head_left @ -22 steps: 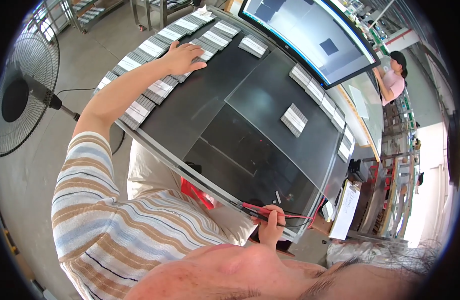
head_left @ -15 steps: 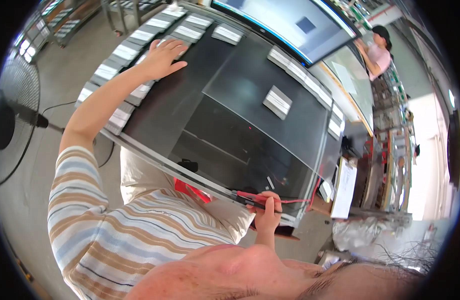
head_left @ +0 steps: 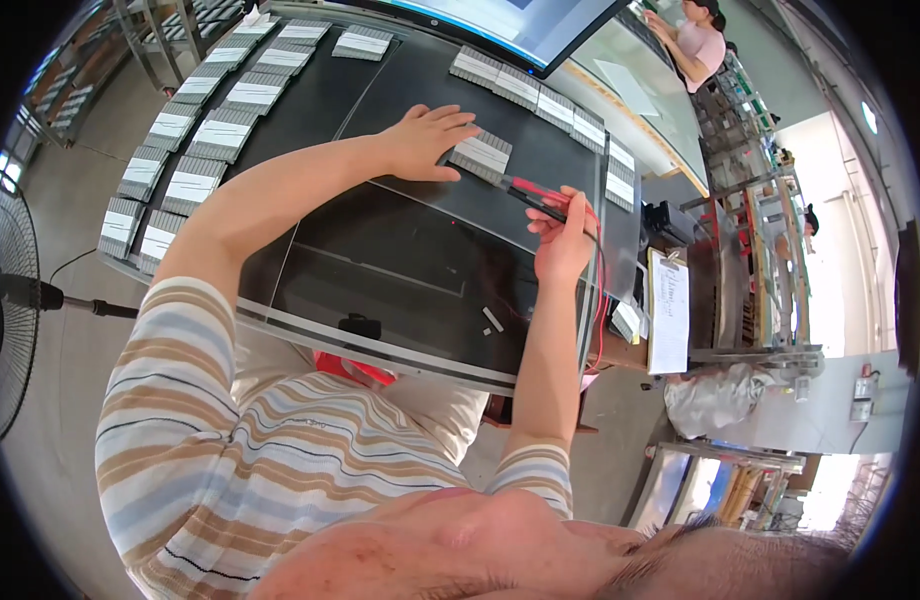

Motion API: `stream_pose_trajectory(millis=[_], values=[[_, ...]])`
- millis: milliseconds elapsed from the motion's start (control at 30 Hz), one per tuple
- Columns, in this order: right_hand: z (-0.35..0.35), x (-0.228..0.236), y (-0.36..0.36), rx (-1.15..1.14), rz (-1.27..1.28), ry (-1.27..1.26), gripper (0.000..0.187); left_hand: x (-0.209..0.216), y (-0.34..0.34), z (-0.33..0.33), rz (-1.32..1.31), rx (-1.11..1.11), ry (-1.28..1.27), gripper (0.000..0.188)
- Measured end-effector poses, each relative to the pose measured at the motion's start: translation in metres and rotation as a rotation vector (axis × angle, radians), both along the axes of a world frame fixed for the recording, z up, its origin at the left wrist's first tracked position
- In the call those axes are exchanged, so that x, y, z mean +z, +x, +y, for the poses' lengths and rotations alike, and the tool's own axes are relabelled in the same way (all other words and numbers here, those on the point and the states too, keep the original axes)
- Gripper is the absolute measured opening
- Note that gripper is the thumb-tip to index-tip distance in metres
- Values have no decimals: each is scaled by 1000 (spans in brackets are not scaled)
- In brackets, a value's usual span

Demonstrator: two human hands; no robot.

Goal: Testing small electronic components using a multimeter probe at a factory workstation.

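A grey block with pale stripes [head_left: 485, 158], like a small stack of thin strips, lies on the dark tabletop [head_left: 380, 215]. My left hand [head_left: 425, 145] is spread flat just left of it, fingertips close to its left edge; whether they touch it cannot be made out. From the right, my right hand [head_left: 565, 240] grips a pair of test probes, one red [head_left: 540, 188] and one black [head_left: 532, 203]. Their tips reach the block's lower right corner, and contact is too small to judge. A red lead trails down from the probes past the table's right side.
Rows of similar blocks [head_left: 223, 133] line the table's left side, and more [head_left: 555, 106] run along its far right edge. A monitor [head_left: 500, 25] stands at the back. A clipboard [head_left: 669, 310] lies right; a fan [head_left: 10, 290] stands left. Another person [head_left: 696, 45] works beyond.
My left hand has moved right from the left rows to beside the lone block. My right hand has lifted the probes from the table's front edge up to that block. The view has shifted.
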State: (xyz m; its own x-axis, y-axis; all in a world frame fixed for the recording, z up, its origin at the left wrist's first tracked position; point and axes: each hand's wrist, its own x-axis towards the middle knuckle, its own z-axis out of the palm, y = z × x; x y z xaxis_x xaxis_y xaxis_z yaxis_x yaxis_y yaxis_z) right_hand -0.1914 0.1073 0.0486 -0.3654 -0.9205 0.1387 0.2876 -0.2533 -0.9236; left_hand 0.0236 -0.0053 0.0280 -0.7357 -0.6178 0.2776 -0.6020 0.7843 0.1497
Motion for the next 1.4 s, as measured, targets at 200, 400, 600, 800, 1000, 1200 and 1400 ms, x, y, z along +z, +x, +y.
stream_pose_trajectory(millis=[200,400,600,800,1000,1200,1400], values=[[-3,-18,-10,-104,20,43,27,-1,-12,-23,-40,-54,110,74],[-8,-13,-17,-146,18,35,28,-5,-15,-36,98,-41,83,75],[-7,-12,-16,-112,6,53,28,-8,-13,-33,130,-28,85,76],[-6,-15,-17,-71,9,64,29,0,-9,-16,198,-27,22,72],[-4,-11,-15,18,86,122,30,-2,-8,39,208,-121,-4,68],[-6,-9,-9,109,166,240,28,-9,-6,49,225,-72,70,68],[-5,-11,-12,107,181,260,28,-9,-6,51,232,-76,57,67]])
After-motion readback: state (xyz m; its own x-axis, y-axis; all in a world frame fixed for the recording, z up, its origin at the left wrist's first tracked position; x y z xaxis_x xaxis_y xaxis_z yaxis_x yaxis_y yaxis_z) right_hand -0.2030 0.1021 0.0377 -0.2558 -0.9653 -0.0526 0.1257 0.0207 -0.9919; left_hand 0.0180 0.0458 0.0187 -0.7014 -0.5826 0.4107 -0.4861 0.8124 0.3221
